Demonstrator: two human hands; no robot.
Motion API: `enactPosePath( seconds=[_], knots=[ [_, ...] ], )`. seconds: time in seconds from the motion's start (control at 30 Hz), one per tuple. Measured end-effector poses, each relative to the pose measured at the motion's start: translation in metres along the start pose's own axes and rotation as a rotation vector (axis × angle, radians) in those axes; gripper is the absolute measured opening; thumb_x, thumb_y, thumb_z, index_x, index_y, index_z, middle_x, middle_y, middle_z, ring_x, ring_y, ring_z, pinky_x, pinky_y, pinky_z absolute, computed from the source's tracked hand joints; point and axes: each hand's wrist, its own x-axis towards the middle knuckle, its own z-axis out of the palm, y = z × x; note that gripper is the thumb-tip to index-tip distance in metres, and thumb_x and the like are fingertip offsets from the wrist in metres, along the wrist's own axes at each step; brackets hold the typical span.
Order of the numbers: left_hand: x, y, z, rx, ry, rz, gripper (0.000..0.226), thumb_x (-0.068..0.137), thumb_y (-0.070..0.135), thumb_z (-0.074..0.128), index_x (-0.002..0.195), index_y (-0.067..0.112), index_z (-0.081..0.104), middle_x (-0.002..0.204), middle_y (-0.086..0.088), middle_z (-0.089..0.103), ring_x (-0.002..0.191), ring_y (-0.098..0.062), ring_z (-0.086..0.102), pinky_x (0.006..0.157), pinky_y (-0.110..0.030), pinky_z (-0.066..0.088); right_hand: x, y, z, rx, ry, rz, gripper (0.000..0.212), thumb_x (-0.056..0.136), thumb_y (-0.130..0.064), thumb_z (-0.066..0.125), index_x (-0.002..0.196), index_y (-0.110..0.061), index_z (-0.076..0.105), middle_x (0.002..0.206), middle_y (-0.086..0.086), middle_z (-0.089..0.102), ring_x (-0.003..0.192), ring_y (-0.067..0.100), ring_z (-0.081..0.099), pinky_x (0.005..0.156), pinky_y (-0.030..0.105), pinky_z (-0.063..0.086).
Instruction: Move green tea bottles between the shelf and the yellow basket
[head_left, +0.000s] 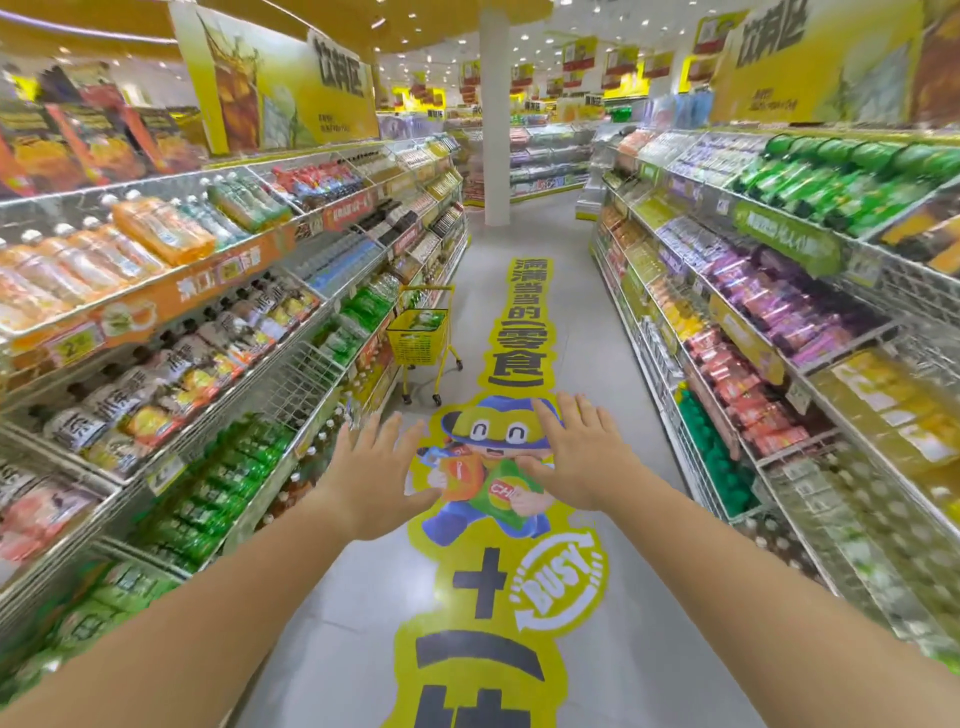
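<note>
Both hands reach forward over the aisle floor in the lower middle of the frame, palms down. The left hand (375, 470) has its fingers spread wide and holds nothing; the right hand (582, 457) is likewise flat, fingers loosely apart, and empty.

The yellow basket (418, 338) sits on a wheeled yellow stand at mid-left, further down the aisle, close against the left shelf (291, 384). Green-labelled items, likely green tea bottles (423, 318), already lie inside it, though blur hides their number. More green bottles (228, 473) fill a lower tier of that shelf at lower left, nearer the hands than the basket.

The step in hand looks like an approach with nothing yet grasped. To do it well, the person should close in on the basket first, then take one bottle by its body with a full wrap of the fingers, lifting it clear of the basket rim before swinging left.

The wire shelf fronts jut out along both sides, so elbows need care. The centre of the aisle, over the floor sticker (498, 467), is open and gives free room to walk.
</note>
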Motion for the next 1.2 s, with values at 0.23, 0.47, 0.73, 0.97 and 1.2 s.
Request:
enactPosePath(
  seconds=[0.23, 0.47, 0.73, 0.97, 1.2],
  knots=[
    [0.171, -0.022, 0.001, -0.037, -0.009, -0.045, 0.103, 0.078, 0.087, 0.02, 0.158, 0.026, -0.004, 0.166, -0.008, 0.005, 0.152, -0.032, 0.003, 0.118, -0.062, 0.009, 0.178, 0.055, 0.003, -0.046, -0.016, -0.063, 0.111, 0.064, -0.079, -0.009, 0.16, -0.024, 0.002, 0.167, 0.013, -0.001, 0.153, 0.034, 0.004, 0.122, 0.048, 0.007],
    [0.348, -0.059, 0.047, -0.077, -0.036, -0.085, 0.11, 0.073, 0.094, 0.016, 0.157, 0.028, -0.009, 0.166, -0.007, 0.001, 0.152, -0.032, -0.003, 0.119, -0.06, 0.004, 0.355, 0.088, 0.041, -0.051, -0.042, -0.094, 0.11, 0.062, -0.075, -0.008, 0.16, -0.025, 0.0, 0.167, 0.013, -0.003, 0.153, 0.033, -0.001, 0.122, 0.047, 0.006],
    [0.583, -0.124, 0.077, -0.046, -0.059, -0.043, 0.111, 0.075, 0.092, 0.023, 0.157, 0.024, -0.011, 0.167, -0.008, -0.005, 0.152, -0.032, -0.003, 0.119, -0.06, 0.005, 0.585, 0.132, 0.063, -0.093, 0.0, -0.078, 0.101, 0.074, -0.076, -0.002, 0.16, -0.024, 0.001, 0.167, 0.013, 0.001, 0.153, 0.033, 0.003, 0.122, 0.05, 0.009],
    [0.773, -0.156, 0.087, -0.043, -0.109, 0.001, 0.111, 0.076, 0.091, 0.023, 0.157, 0.025, -0.013, 0.166, -0.008, -0.005, 0.152, -0.032, -0.005, 0.12, -0.058, 0.007, 0.761, 0.189, 0.081, -0.024, -0.017, -0.045, 0.084, 0.095, -0.068, 0.031, 0.16, -0.025, 0.0, 0.167, 0.012, -0.003, 0.153, 0.033, -0.003, 0.122, 0.051, 0.005],
    [0.958, -0.174, 0.131, -0.046, -0.147, -0.044, 0.111, 0.076, 0.09, 0.027, 0.156, 0.026, -0.015, 0.166, -0.008, -0.005, 0.152, -0.032, -0.004, 0.119, -0.059, 0.005, 0.956, 0.249, 0.129, -0.033, -0.011, -0.068, 0.085, 0.095, -0.067, 0.033, 0.16, -0.021, 0.003, 0.167, 0.014, 0.003, 0.153, 0.035, 0.003, 0.122, 0.05, 0.008]
  ],
)
